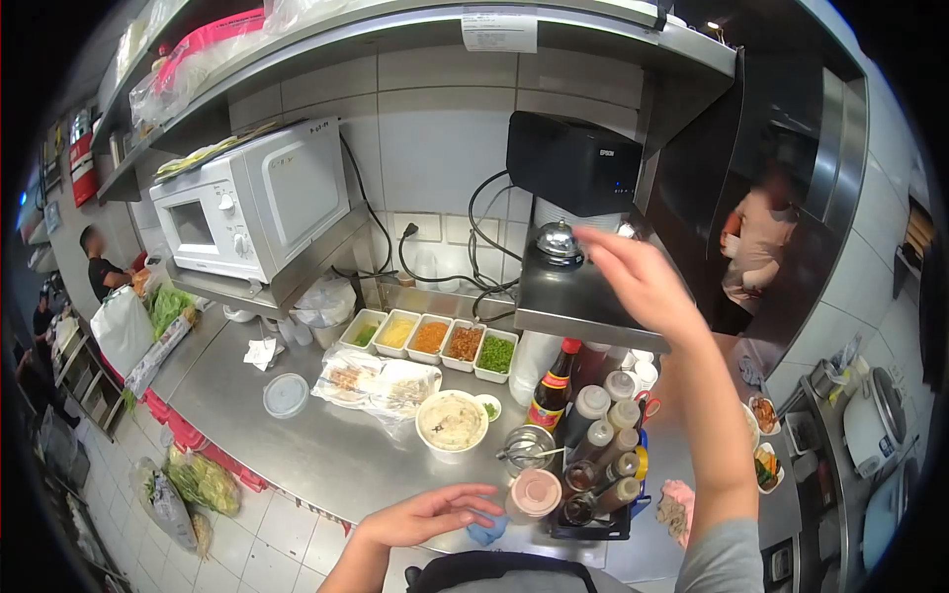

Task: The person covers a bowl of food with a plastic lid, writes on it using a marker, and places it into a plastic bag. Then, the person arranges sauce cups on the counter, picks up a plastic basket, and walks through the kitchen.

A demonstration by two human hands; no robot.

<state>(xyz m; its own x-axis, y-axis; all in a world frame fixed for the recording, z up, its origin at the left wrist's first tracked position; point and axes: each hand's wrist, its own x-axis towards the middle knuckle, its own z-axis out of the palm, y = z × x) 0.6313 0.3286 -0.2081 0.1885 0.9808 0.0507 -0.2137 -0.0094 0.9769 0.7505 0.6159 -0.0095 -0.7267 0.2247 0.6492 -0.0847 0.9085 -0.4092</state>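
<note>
My right hand [638, 282] is raised with its fingers stretched out, holding nothing. Its fingertips are right beside a silver call bell [560, 244] on a dark steel shelf; whether they touch it I cannot tell. Low over the counter, my left hand [430, 516] has its fingers extended and nothing in them. Close to its fingertips are a blue cloth [485, 530] and a lidded tub [535, 493] with pinkish contents. A white bowl of pale food [452, 422] stands beyond the left hand, beside a small cup of chopped greens [488, 406].
Squeeze bottles [593, 401] and a red-capped sauce bottle [551, 395] crowd a black crate. Several topping trays [429, 337] line the back. A microwave [252, 203] and a black Epson printer [573, 163] sit above. Another person [759, 242] stands at right.
</note>
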